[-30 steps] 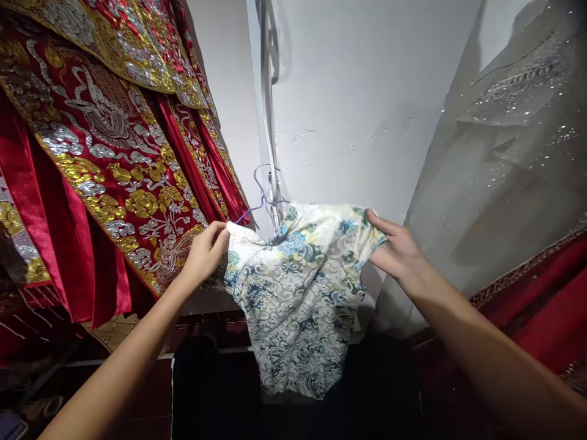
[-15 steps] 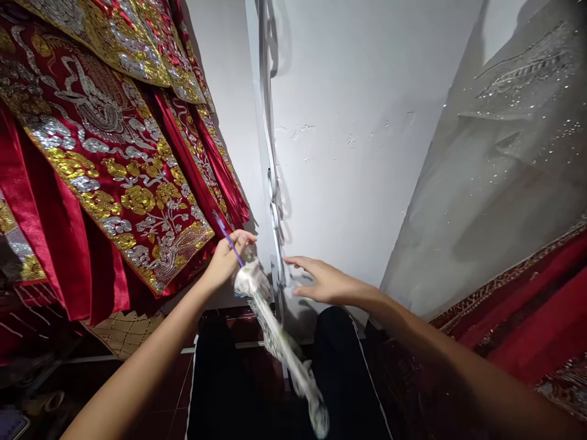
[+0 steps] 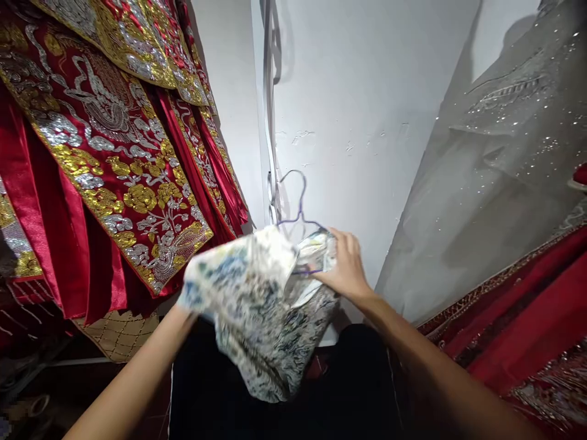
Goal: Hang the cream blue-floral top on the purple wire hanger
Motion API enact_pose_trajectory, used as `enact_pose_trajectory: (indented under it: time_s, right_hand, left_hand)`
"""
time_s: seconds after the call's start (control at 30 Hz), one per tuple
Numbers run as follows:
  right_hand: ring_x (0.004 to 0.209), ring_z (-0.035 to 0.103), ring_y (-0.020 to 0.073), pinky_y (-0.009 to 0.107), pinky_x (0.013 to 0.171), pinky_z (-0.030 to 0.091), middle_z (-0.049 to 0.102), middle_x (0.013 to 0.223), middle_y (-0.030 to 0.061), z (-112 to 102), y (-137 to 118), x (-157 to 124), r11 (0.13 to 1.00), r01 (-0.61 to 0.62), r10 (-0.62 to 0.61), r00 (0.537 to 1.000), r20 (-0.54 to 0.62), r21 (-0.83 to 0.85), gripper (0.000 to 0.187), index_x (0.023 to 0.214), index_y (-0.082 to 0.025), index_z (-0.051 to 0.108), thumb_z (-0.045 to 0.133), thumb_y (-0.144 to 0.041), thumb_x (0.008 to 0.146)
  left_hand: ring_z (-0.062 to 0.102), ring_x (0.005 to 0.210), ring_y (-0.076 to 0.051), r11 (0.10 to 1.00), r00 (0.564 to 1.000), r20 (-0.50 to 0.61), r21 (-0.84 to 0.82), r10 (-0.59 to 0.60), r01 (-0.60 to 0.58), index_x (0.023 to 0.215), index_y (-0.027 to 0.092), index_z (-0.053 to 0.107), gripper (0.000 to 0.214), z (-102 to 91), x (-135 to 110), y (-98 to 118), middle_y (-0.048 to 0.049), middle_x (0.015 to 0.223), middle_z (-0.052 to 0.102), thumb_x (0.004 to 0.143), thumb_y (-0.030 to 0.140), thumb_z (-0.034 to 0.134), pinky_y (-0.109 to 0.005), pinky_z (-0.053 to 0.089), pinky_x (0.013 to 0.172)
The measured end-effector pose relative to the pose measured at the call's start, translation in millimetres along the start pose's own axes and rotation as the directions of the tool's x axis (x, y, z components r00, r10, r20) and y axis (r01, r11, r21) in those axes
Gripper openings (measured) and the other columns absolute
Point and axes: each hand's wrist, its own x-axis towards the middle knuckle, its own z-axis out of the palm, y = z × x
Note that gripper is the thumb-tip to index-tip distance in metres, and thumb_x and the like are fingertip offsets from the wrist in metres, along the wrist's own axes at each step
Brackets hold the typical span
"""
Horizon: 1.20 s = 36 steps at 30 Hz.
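Note:
A light patterned garment (image 3: pixel 270 311), with blue, green and yellow blotches, hangs on a thin purple hanger (image 3: pixel 300 214) in front of me. The hanger's hook points upward, and its bar shows through the neck opening. My right hand (image 3: pixel 343 263) is closed around the garment's right shoulder, with the thumb inside near the bar. On the other side, my left hand (image 3: pixel 182 315) is under the garment's sleeve; only the wrist shows and the fingers are hidden. The cloth is a little blurred.
Red embroidered garments (image 3: pixel 137 177) with gold and silver sequins hang at the left. A white wall (image 3: pixel 348 122) with a vertical strip (image 3: pixel 269 122) is straight ahead. Sheer sparkly fabric (image 3: pixel 472 183) and red cloth (image 3: pixel 518 330) hang at the right.
The garment has turned from edge-on to broadside and spread out. My right hand, empty before, now grips its right shoulder. My left hand has moved down and left, behind the cloth.

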Motion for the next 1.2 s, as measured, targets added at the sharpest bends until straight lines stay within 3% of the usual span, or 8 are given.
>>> enact_pose_trajectory:
  time_s: [0.1, 0.27, 0.43, 0.5, 0.57, 0.63, 0.77, 1.2]
  right_hand:
    - [0.113, 0.047, 0.0409, 0.056, 0.095, 0.039, 0.05, 0.118, 0.0155, -19.6, 10.9, 30.1, 0.989, -0.082, 0.078, 0.996, -0.033, -0.119, 0.092, 0.144, -0.02, 0.041, 0.075, -0.049, 0.063]
    - [0.115, 0.046, 0.0416, 0.057, 0.097, 0.036, 0.049, 0.122, 0.0153, -21.4, -27.5, 65.2, 0.993, 0.051, -0.051, 0.999, 0.003, -0.111, 0.099, 0.148, -0.024, 0.04, 0.078, -0.041, 0.059]
    - [0.138, 0.034, 0.0378, 0.055, 0.112, 0.028, 0.042, 0.146, 0.0104, -2.7, -55.1, 0.4, 0.976, 0.06, -0.063, 0.998, 0.004, 0.211, 0.079, 0.146, -0.03, 0.044, 0.07, -0.03, 0.071]
    - [0.139, 0.037, 0.0323, 0.05, 0.111, 0.033, 0.045, 0.148, 0.0089, 10.4, -61.8, -42.6, 0.882, -0.08, 0.112, 0.993, -0.041, 0.465, 0.064, 0.143, -0.029, 0.047, 0.064, -0.032, 0.082]
    - [0.126, 0.051, 0.0293, 0.046, 0.103, 0.042, 0.055, 0.136, 0.0117, 27.2, -70.3, -81.0, 0.708, -0.267, 0.398, 0.916, -0.056, 0.654, 0.053, 0.139, -0.025, 0.049, 0.059, -0.038, 0.088]
    - [0.102, 0.062, 0.0259, 0.04, 0.088, 0.049, 0.066, 0.112, 0.0105, 44.3, -80.0, -107.2, 0.536, -0.429, 0.502, 0.854, 0.134, 0.727, 0.037, 0.117, -0.021, 0.06, 0.057, -0.046, 0.09]
    - [0.071, 0.059, 0.0186, 0.031, 0.069, 0.046, 0.062, 0.074, 0.0026, 62.2, -93.1, -118.8, 0.409, -0.625, 0.152, 0.765, 0.625, 0.665, 0.037, 0.078, -0.019, 0.059, 0.053, -0.053, 0.092]
    - [0.059, 0.049, 0.0146, 0.028, 0.059, 0.035, 0.054, 0.063, -0.0009, 34.8, -107.5, -107.5, 0.259, -0.706, 0.187, 0.706, 0.683, 0.659, 0.04, 0.075, -0.02, 0.053, 0.05, -0.054, 0.095]
  left_hand:
    - [0.057, 0.125, -0.035, 0.997, 0.996, 0.046, -0.018, -0.076, 0.077, 0.108, 0.014, 0.072, 0.057, -16.8, -15.4, -22.3, -0.0183, 0.12, 0.07, 0.086, 0.064, 0.055, -0.052, 0.04, 0.11]
    - [0.056, 0.129, -0.033, 0.988, 0.992, -0.121, 0.144, -0.046, 0.064, 0.112, 0.017, 0.071, 0.048, -1.7, -19.7, -55.3, -0.0139, 0.123, 0.07, 0.072, 0.041, 0.081, -0.045, 0.034, 0.116]
    - [0.061, 0.124, -0.03, 0.978, 0.858, -0.477, -0.169, -0.188, 0.121, 0.126, 0.016, 0.061, 0.053, 0.7, -44.8, -98.2, -0.0163, 0.126, 0.068, 0.083, 0.046, 0.072, -0.048, 0.043, 0.109]
    - [0.06, 0.125, -0.031, 0.949, 0.806, -0.515, -0.26, -0.291, 0.176, 0.13, 0.017, 0.058, 0.057, 3.8, -61.5, -114.3, -0.0176, 0.125, 0.068, 0.084, 0.049, 0.07, -0.048, 0.044, 0.108]
    - [0.061, 0.124, -0.032, 0.923, 0.801, -0.479, -0.311, -0.36, 0.229, 0.131, 0.018, 0.057, 0.058, 12.0, -74.6, -123.5, -0.0177, 0.124, 0.069, 0.084, 0.05, 0.069, -0.048, 0.046, 0.107]
    - [0.064, 0.12, -0.031, 0.895, 0.81, -0.423, -0.365, -0.405, 0.257, 0.13, 0.018, 0.059, 0.054, 22.7, -81.8, -124.4, -0.0168, 0.122, 0.07, 0.085, 0.046, 0.07, -0.045, 0.049, 0.104]
    - [0.071, 0.106, -0.029, 0.835, 0.852, -0.301, -0.492, -0.427, 0.245, 0.126, 0.016, 0.062, 0.047, 34.8, -85.5, -111.4, -0.0142, 0.114, 0.073, 0.087, 0.041, 0.069, -0.039, 0.056, 0.095]
    - [0.061, 0.123, -0.034, 0.803, 0.789, -0.282, -0.446, -0.546, 0.396, 0.137, 0.022, 0.055, 0.064, 33.3, -101.9, -107.5, -0.0157, 0.127, 0.067, 0.081, 0.044, 0.074, -0.042, 0.054, 0.097]
